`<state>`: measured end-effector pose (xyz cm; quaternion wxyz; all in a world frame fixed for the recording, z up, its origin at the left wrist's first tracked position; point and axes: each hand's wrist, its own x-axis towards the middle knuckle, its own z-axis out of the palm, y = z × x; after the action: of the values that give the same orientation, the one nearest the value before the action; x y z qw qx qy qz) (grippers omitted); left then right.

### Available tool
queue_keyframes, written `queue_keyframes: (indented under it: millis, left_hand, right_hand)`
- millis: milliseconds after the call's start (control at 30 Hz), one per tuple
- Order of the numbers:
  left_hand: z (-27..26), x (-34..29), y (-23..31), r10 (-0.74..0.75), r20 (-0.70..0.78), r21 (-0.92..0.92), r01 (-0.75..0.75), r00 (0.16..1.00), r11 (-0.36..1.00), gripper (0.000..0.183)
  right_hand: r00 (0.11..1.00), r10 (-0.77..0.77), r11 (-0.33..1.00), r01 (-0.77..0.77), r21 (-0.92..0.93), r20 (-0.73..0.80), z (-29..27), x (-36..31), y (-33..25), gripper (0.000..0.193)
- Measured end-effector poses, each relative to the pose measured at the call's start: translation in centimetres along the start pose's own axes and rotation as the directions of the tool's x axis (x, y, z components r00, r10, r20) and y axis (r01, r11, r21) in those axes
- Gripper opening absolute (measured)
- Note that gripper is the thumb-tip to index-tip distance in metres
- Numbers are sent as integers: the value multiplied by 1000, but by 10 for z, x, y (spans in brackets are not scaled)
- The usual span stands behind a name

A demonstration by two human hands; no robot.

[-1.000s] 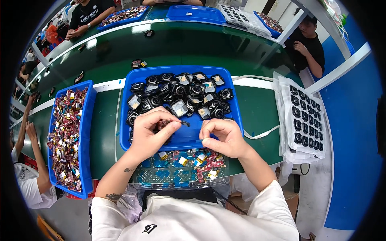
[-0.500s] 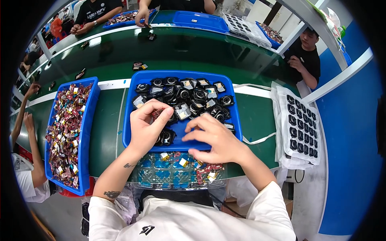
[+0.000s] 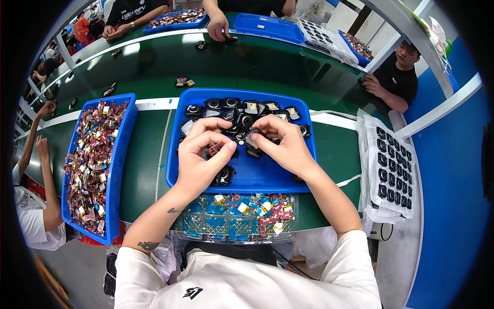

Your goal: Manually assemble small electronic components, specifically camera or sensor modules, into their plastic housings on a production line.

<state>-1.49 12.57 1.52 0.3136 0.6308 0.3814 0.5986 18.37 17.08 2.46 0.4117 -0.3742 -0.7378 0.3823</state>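
My left hand (image 3: 198, 159) is closed in a pinch on a small red circuit board (image 3: 214, 149), above the left part of a blue tray (image 3: 260, 177). Between the thumb and fingers of my right hand (image 3: 288, 147) is a black watch case (image 3: 253, 148), partly hidden by the fingers. The two hands are close together but apart. Many black watch cases (image 3: 246, 120) lie piled in the tray, some with a round back and some with a pale rectangular part showing.
A clear compartment tray (image 3: 234, 229) with blue pieces and red boards lies nearest me. At left stands a blue tray (image 3: 125, 139) heaped with red boards and small batteries. White trays (image 3: 366, 170) of black cases are stacked at right. Co-workers sit around the green conveyor belt (image 3: 288, 77).
My right hand has moved up and away from me into the pile and now grips a watch case. My left hand keeps the circuit board. The whole view has shifted slightly.
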Motion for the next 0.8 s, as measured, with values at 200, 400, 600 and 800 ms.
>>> queue_keyframes:
  millis: [200, 400, 600, 800]
  left_hand:
    - [0, -2, -4, -6, 76, 100, -2, 997, 995, 6]
    - [2, 0, -3, 11, 95, 195, -30, 995, 980, 5]
    - [1, 2, 3, 59, 166, 282, -105, 984, 954, 4]
    - [2, 1, 0, 30, 161, 299, -78, 986, 951, 4]
  right_hand:
    - [987, 43, 984, -69, 162, 156, 6, -6, -12, 24]
    - [939, 223, 936, -282, 212, 262, 8, -12, -21, 26]
    - [910, 255, 940, -312, 136, 327, 4, -11, -25, 26]
    - [913, 255, 938, -314, 146, 318, 10, -12, -21, 23]
